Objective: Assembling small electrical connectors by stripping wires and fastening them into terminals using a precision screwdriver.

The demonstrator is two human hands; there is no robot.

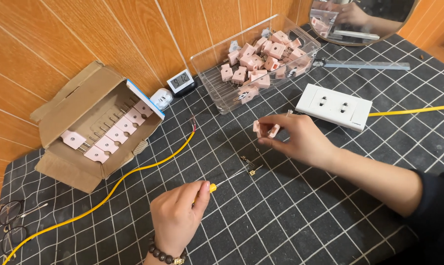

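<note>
On the dark grid-lined mat (300, 221), near the middle of the scene, the right hand (300, 140) pinches a small pink plug (263, 129) between thumb and fingertips, holding it just above the mat with its halves seeming parted. The left hand (175, 218), nearer and to the left, is curled shut around the yellow handle of a thin screwdriver (222, 182), whose shaft points right toward a few small brass parts (250, 166) lying on the mat just below the plug. A bead bracelet (165, 256) circles the left wrist.

Far of the right hand stands a clear plastic bin (222, 100) filled with more pink plugs (266, 56). To its right lies a white double socket plate (334, 105) with a yellow cable (413, 110) leading off to the right edge. Another yellow wire (133, 174) runs from the near left corner across the mat to a stripped end near the bin. At the far left an open cardboard box (79, 127) lies on its side against the wooden wall, with a row of pink plugs inside. Between box and bin sits a small digital clock (181, 79). Eyeglasses (11, 225) rest at the left edge, a metal ruler (366, 65) and a round mirror (364, 19) at the far right.
</note>
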